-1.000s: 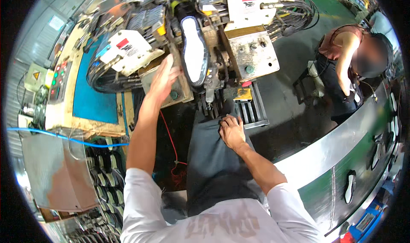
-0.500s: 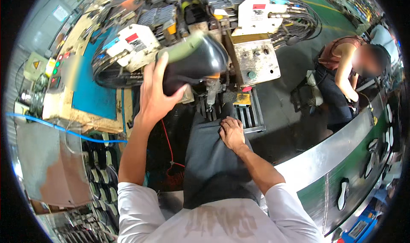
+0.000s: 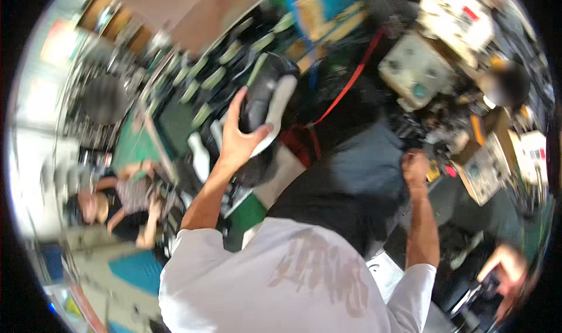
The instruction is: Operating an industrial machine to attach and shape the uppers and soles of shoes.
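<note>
My left hand (image 3: 240, 138) is closed around a black shoe upper (image 3: 258, 96) with a pale green edge, thumb on the near side and fingers behind. A whitish strip runs along its right side; blur hides whether it belongs to the same shoe. Several similar dark shoes with pale green bottoms (image 3: 212, 79) stand in rows just beyond and left of it. My right hand (image 3: 414, 168) rests on my knee in the dark trousers (image 3: 345, 186), its fingers slightly smeared and nothing visible in them.
Soiled machine boxes (image 3: 417, 69) and hoses stand at the far right. A red cord (image 3: 354, 75) hangs between them and the shoe rows. One person (image 3: 126, 207) is at the left, another person (image 3: 503, 280) at the lower right. A brown panel (image 3: 187, 11) stands far left.
My view has swung left, away from the machine. The left hand has carried the shoe upper from the machine's front over to the rows of shoes. My right hand has stayed on the knee.
</note>
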Tool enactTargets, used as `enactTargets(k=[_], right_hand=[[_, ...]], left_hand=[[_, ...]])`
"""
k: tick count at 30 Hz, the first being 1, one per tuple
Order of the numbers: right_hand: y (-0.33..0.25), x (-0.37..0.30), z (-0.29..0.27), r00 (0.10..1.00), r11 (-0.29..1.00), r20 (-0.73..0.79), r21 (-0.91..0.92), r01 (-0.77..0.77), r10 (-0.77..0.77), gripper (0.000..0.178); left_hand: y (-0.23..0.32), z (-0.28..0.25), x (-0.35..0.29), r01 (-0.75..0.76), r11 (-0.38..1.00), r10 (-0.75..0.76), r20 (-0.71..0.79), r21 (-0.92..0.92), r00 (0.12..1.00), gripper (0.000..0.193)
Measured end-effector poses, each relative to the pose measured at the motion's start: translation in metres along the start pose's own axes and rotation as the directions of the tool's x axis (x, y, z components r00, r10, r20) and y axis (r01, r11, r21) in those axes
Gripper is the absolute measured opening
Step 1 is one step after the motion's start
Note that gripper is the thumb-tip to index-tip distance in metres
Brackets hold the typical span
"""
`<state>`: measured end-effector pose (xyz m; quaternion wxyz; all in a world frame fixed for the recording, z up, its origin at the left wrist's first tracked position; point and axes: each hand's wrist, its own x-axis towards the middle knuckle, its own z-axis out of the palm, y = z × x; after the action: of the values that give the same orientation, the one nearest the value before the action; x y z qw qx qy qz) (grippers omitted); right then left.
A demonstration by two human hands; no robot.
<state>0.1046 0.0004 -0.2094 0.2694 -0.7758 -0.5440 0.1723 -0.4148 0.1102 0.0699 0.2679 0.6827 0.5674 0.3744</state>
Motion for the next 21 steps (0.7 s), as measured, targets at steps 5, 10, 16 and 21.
enactTargets(k=[5,10,16,21], right_hand=[[-0.016,0.033,-0.006,0.944,0.927,-0.002,-0.192,0.323,-0.329,0.018],[-0.019,0.025,0.01,0.909,0.902,-0.088,-0.193,0.386,-0.408,0.025],[-0.003,0.028,0.013,0.903,0.884,-0.043,-0.225,0.409,-0.428,0.036],[-0.008,0.023,0.006,0.887,0.885,-0.118,-0.206,0.417,-0.446,0.032]], left_hand=[[-0.077,-0.125,-0.111,0.423,0.816,-0.574,-0.461,-0.394,0.677,0.09],[-0.124,-0.235,-0.231,0.58,0.687,-0.708,-0.582,-0.438,0.399,0.072],[-0.188,-0.244,-0.309,0.68,0.646,-0.698,-0.627,-0.346,0.345,0.077],[-0.232,-0.274,-0.334,0.85,0.391,-0.894,-0.367,-0.354,0.259,0.072]])
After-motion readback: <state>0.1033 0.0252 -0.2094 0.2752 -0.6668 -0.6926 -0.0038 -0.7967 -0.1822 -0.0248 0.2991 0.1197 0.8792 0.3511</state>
